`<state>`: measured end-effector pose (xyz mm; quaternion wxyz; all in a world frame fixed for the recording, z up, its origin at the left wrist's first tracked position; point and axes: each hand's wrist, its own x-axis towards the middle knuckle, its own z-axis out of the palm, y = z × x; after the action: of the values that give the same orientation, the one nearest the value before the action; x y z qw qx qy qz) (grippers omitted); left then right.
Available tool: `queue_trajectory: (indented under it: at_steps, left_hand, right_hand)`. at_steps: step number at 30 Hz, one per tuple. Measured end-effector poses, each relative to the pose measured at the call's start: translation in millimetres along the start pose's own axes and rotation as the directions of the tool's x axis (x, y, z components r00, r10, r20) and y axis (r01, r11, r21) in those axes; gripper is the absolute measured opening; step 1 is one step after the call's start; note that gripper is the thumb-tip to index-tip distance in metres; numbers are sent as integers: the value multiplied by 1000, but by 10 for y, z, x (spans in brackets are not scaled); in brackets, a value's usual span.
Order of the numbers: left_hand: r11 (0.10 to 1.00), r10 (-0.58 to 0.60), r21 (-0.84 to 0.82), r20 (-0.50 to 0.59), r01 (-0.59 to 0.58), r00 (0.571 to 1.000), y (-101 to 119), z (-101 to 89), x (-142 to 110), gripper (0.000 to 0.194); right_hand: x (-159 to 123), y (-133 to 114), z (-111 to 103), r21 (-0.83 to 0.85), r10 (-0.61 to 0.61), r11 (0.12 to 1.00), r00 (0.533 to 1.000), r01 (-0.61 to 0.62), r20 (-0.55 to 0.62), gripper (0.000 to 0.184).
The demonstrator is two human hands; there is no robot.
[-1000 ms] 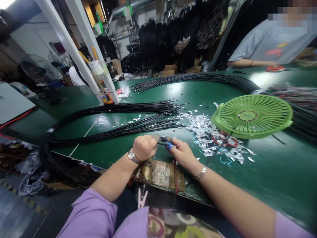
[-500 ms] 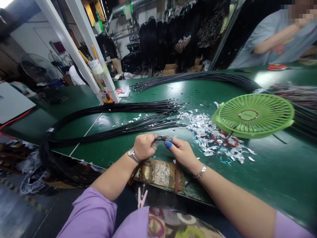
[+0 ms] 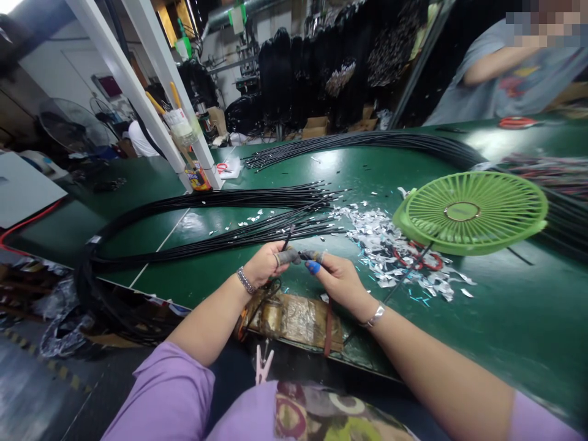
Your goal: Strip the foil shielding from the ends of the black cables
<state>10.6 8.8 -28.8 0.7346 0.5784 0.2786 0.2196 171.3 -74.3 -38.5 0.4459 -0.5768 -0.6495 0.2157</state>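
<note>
A thin black cable point(image 3: 289, 235) sticks up from my left hand point(image 3: 265, 264), which is closed around it. Grey wrapping covers some of that hand's fingers. My right hand point(image 3: 340, 280) pinches the dark cable just to the right, with blue wrapping on the thumb and grey on a finger. The fingertips of both hands almost meet and hide most of what lies between them. Below them, at the table edge, lies a block wrapped in brown tape point(image 3: 301, 321) with a reddish-brown strap point(image 3: 328, 327) across it.
Bundles of black cables point(image 3: 220, 245) curve across the green table point(image 3: 496, 324). White and blue scraps point(image 3: 381, 245) lie in a heap beside a green fan guard point(image 3: 496, 208). Behind stands a white post point(image 3: 169, 79). Across the table is a co-worker in a grey shirt point(image 3: 487, 86).
My left hand has turned and its fingers have shifted, so a cable end now points upward from it. My right hand stays nearly in place. The co-worker's arm has risen.
</note>
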Motion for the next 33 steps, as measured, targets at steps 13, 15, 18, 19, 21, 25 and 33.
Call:
queue_trajectory:
  at_steps: [13,15,18,19,21,25,33]
  left_hand:
    - [999,-35,14,87,34,996,-2,27,11,55]
    - [999,-8,50,114,3,993,-4,43,10,55]
    - [993,55,92,136,-68,989,-6,41,-6,54]
    - [992,67,98,138,-81,988,-8,34,-16,54]
    - [992,65,100,148,-80,987,-18,14,-39,55]
    - [993,42,97,193,-62,980,-36,-29,-75,58]
    - [983,26,178,84,-41,996,-33,-21,-14,57]
  right_hand:
    - [29,78,-47,231,94,970,994,-80,-52,33]
    - [34,44,-59,273,86,959,996,-79,-14,33]
    - [34,-10,-57,403,168,896,982,-188,83,35]
    - [34,-20,-45,460,215,852,968,-249,127,36]
    - [34,-24,-8,543,290,759,933,-361,214,37]
    - [39,15,68,452,261,822,934,-347,242,38]
    - [61,67,-37,259,97,962,995,-86,-28,30]
